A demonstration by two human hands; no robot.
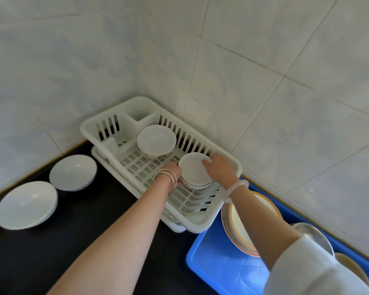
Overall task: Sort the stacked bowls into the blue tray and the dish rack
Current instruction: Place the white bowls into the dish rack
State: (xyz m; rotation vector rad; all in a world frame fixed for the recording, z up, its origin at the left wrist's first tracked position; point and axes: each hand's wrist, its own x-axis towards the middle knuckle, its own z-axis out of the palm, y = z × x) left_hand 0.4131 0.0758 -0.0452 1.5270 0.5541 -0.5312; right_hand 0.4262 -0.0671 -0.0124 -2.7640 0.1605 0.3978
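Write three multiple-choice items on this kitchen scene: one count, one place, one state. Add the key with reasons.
1. White bowls on the black counter: A one; B two; C four.
2. The bowl held by the left hand and right hand is: A on the counter; B in the blue tray; C inside the dish rack.
3. The right hand's thumb: A points up; B hooks over the bowl's rim; C presses the counter.
Key: 1 B, two sit left of the rack; 2 C, rack walls surround it, the blue tray lies beside; 3 B, it curls over the rim.
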